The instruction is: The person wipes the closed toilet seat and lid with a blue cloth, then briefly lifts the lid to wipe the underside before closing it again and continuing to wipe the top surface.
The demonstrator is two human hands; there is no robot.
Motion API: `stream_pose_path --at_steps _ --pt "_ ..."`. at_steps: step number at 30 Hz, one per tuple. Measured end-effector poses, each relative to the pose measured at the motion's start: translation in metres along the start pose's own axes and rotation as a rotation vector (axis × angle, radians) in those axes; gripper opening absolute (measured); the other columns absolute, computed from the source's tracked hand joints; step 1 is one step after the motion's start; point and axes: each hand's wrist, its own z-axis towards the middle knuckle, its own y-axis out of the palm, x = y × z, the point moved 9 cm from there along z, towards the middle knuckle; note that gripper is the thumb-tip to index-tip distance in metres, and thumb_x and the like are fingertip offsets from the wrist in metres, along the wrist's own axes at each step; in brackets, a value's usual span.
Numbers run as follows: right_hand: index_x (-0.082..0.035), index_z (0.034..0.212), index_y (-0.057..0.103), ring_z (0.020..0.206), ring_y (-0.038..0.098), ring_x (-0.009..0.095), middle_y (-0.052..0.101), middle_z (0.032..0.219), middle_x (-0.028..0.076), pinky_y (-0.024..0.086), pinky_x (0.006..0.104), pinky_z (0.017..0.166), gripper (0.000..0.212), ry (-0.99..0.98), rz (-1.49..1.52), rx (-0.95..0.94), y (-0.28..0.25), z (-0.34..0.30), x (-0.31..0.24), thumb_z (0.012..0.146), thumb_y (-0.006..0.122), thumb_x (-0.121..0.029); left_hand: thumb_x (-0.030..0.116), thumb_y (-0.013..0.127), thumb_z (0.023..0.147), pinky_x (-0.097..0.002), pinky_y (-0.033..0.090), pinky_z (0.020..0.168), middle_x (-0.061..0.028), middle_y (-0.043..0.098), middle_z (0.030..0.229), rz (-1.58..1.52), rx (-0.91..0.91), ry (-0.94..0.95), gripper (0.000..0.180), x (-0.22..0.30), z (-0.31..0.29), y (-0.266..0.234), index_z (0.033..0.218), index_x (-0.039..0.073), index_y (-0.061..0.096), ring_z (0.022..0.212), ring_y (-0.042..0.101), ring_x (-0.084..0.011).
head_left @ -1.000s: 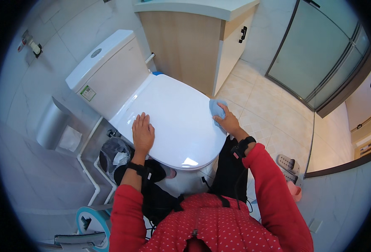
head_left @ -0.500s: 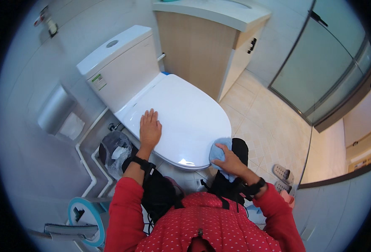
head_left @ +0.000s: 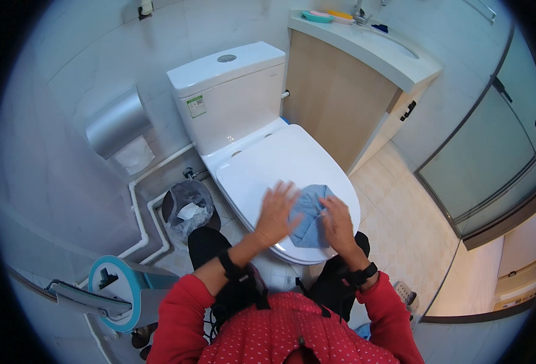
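Note:
The blue cloth (head_left: 306,223) lies spread over the front part of the white toilet lid (head_left: 280,159), which is down. My right hand (head_left: 339,227) is at the cloth's right edge, fingers bent over it and gripping it. Just off the cloth's left side, my left hand (head_left: 276,213) hovers over the lid with its fingers spread, slightly blurred and holding nothing. Behind the lid stands the white toilet tank (head_left: 237,106), with a round button on top.
A lined waste bin (head_left: 190,209) with tissue stands left of the toilet, near white wall pipes (head_left: 139,218). A silver paper dispenser (head_left: 117,123) hangs above. At lower left is a blue-rimmed bucket (head_left: 136,303). A wooden vanity (head_left: 335,91) and glass door (head_left: 489,139) are right.
My left hand has lifted off the lid and moved toward the cloth. The cloth has come up from the lid's front right edge and now lies spread on it. The view has shifted.

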Motion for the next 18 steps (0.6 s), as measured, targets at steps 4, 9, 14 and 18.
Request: stream_pose_path --at_steps 4,9,14,18 --pt "-0.006 0.126 0.060 0.119 0.054 0.039 0.059 0.126 0.021 0.041 0.0450 0.104 0.030 0.082 -0.081 0.194 -0.020 -0.003 0.057 0.099 0.049 -0.011 0.051 0.059 0.091 -0.0733 0.010 0.110 -0.0140 0.019 0.163 0.093 -0.333 0.175 0.072 0.062 -0.007 0.054 0.154 0.025 0.033 0.148 0.017 -0.0433" --pt "-0.003 0.120 0.062 0.109 0.058 0.036 0.064 0.115 0.020 0.044 0.0434 0.098 0.026 0.275 -0.037 0.223 -0.007 -0.018 0.116 0.098 0.049 -0.009 0.056 0.059 0.089 -0.0804 0.007 0.105 -0.0136 0.039 0.155 0.152 -0.409 0.201 0.060 0.053 0.001 0.080 0.140 0.025 0.057 0.147 0.018 -0.0450" --pt "-0.007 0.118 0.062 0.115 0.053 0.035 0.059 0.122 0.016 0.043 0.0440 0.098 0.029 0.217 -0.288 0.203 0.006 -0.020 0.096 0.089 0.057 -0.004 0.056 0.059 0.089 -0.0801 0.004 0.106 -0.0127 0.037 0.156 0.241 -0.383 0.004 0.060 -0.027 0.022 0.061 0.142 0.027 0.055 0.149 0.016 -0.0408" --pt "-0.008 0.117 0.062 0.115 0.052 0.035 0.058 0.122 0.015 0.041 0.0459 0.097 0.029 0.230 -0.310 0.184 0.005 -0.014 0.086 0.088 0.059 -0.005 0.054 0.060 0.089 -0.0800 0.004 0.106 -0.0123 0.036 0.156 0.245 -0.321 -0.159 0.060 -0.094 0.049 0.038 0.143 0.026 0.054 0.149 0.014 -0.0417"
